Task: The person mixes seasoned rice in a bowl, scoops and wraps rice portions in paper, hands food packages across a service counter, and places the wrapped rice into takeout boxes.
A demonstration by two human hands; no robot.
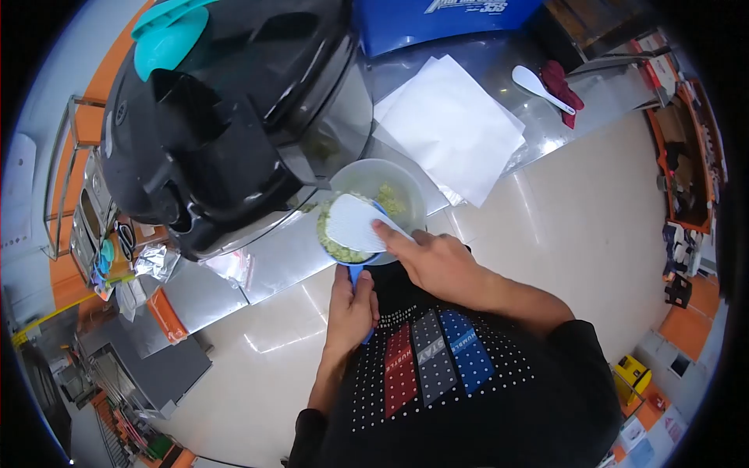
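My left hand [349,309] is wrapped round the handle of a blue scoop [356,271], which holds a greenish, grainy food [332,243]. In my right hand [425,261] is a white paddle [357,221], its broad face lying over the food in the scoop. Under and behind both tools is a translucent bowl [411,187] with more of the green food inside. The bowl is beside a large black cooker [211,140]. Part of the scoop is hidden by the paddle.
White paper sheets [460,125] lie on the metal counter [281,269]. Beyond them are a white spoon [538,87], a dark red cloth [563,93] and a blue box [445,23]. Teal scoops [172,43] rest on the cooker. Scissors [125,239] and plastic packets [232,267] are at the left.
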